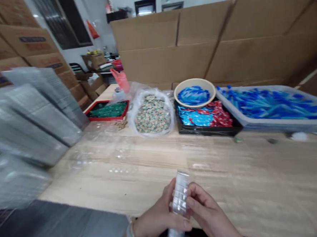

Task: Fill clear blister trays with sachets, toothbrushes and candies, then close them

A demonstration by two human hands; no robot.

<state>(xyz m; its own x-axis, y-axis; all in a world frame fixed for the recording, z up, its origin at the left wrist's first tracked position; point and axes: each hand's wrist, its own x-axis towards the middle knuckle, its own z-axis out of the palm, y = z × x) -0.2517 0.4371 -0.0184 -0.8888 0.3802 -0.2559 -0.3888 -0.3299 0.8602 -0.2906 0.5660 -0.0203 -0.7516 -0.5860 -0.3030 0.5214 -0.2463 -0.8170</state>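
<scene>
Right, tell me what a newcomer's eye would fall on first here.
Most likely the vivid blue pieces heaped in the long tub at the right. Left of it, red and light-blue packets lie in a black tray, with a blue-filled bowl over its back part. At the bottom middle, the left fingers and right fingers hold a shiny clear pack.
</scene>
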